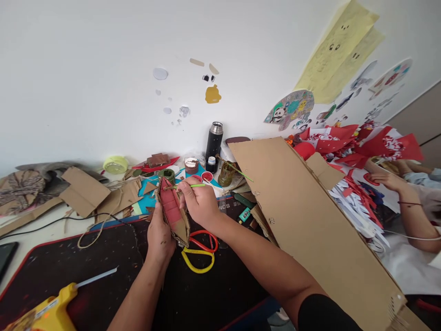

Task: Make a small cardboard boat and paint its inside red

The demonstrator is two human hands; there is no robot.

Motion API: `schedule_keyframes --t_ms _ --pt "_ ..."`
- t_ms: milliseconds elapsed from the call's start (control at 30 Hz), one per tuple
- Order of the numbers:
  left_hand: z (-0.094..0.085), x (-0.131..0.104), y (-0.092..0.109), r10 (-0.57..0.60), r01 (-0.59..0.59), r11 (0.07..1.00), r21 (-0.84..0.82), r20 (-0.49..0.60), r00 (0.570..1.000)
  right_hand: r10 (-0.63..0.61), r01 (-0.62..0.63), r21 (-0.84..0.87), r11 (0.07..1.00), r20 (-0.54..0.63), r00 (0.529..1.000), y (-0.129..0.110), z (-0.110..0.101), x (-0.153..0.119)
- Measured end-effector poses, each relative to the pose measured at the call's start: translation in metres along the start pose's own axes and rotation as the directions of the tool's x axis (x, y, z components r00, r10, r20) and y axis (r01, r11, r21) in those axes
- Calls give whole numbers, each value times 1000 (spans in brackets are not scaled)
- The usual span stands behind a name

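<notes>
Pinches brush [197, 185] in right hand [200, 202], clasps boat [171, 208] in left hand [160, 235]. Could smear the rim [187, 228] through a slipping brushstroke.

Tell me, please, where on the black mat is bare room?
The mat shows bare between the left forearm and right forearm, below the scissors, and between left forearm and glue stick. Crowded: behind the cardboard boat, among jars and scraps.

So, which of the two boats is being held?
The cardboard boat with the pinkish inside, in the left hand; the bright red boat lies farther back, near the wall.
</notes>
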State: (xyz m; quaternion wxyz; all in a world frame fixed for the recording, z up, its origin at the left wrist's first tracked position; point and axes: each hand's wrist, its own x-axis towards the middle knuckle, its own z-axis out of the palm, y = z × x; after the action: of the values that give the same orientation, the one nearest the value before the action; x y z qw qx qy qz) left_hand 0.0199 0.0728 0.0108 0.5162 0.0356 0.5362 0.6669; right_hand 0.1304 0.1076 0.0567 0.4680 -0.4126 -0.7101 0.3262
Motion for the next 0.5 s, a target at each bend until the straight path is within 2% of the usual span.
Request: schedule_keyframes --t_ms 300,500 --pt "1 0 9 -5 9 999 42 -113 994 54 -56 26 998 75 996 3 -2 -24" --pt "1 5 7 7 -10 1000 -25 -101 995 102 -106 57 993 74 992 6 -9 -44"
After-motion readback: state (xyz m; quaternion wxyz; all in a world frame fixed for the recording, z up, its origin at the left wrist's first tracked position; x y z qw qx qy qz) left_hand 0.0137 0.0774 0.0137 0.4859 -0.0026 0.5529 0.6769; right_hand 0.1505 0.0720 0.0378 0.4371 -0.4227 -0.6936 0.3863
